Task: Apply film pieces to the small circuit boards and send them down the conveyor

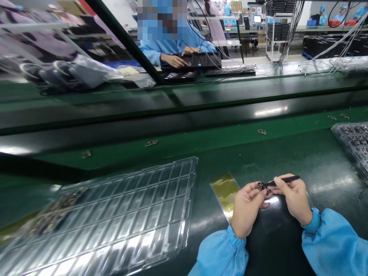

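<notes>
My left hand [247, 205] pinches a small electronic part [261, 186], dark with metallic bits, between thumb and fingers. Black tweezers [287, 179] are gripped in my right hand [296, 197], their tip at the part. Whether the tip touches it or holds anything, I cannot tell. Beside my left hand lies a sheet with yellow-gold film pieces [225, 190] on the green table. Both of my sleeves are blue.
A clear compartment tray [138, 214] spans the left, with parts at its far-left end. Another filled tray [353, 142] stands at the right. Small parts [261, 132] lie along the green strip [201, 134]. Across the bench a co-worker [172, 46] handles a black case.
</notes>
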Demonstrator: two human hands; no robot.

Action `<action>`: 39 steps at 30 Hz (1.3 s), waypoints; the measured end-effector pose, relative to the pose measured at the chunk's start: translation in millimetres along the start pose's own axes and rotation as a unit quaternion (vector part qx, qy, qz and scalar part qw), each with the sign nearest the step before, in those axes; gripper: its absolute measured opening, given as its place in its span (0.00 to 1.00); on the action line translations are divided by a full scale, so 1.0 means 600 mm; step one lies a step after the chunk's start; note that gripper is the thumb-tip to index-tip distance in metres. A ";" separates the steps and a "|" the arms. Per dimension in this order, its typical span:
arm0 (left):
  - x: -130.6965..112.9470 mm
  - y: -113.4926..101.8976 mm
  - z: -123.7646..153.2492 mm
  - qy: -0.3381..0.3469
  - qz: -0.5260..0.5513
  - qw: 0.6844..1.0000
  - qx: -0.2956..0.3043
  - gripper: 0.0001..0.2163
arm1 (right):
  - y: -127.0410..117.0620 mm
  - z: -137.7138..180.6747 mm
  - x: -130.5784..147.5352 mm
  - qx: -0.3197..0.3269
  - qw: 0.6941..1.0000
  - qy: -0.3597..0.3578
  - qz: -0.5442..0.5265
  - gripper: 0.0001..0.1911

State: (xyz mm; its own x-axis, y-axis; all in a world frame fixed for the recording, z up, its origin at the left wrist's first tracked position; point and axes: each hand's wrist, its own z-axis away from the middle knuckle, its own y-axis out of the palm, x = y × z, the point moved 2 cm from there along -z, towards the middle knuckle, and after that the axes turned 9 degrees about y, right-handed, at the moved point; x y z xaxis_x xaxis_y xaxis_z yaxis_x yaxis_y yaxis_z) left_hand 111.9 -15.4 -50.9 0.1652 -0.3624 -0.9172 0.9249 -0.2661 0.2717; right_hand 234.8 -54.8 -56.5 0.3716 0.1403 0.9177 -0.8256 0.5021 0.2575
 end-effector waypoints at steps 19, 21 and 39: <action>0.010 -0.009 -0.003 -0.003 0.016 1.000 0.006 0.15 | 0.004 0.004 0.001 -0.013 1.000 -0.015 0.015 0.16; 0.011 -0.011 -0.004 0.000 0.012 1.000 0.009 0.15 | 0.007 0.007 0.004 -0.014 0.999 -0.025 0.028 0.15; -0.075 -0.064 -0.095 0.091 -0.083 0.987 -0.105 0.10 | -0.037 -0.002 0.040 -0.142 0.899 -0.340 0.237 0.06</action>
State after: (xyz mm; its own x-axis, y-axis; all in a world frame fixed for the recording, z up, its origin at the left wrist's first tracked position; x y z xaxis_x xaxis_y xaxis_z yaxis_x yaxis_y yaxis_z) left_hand 88.4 61.9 -36.6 0.0470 -0.1579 -0.9863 0.9917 -0.1108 0.0649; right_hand 262.4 -61.6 -40.8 -0.4180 -0.1103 0.9017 -0.6459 0.7341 -0.2097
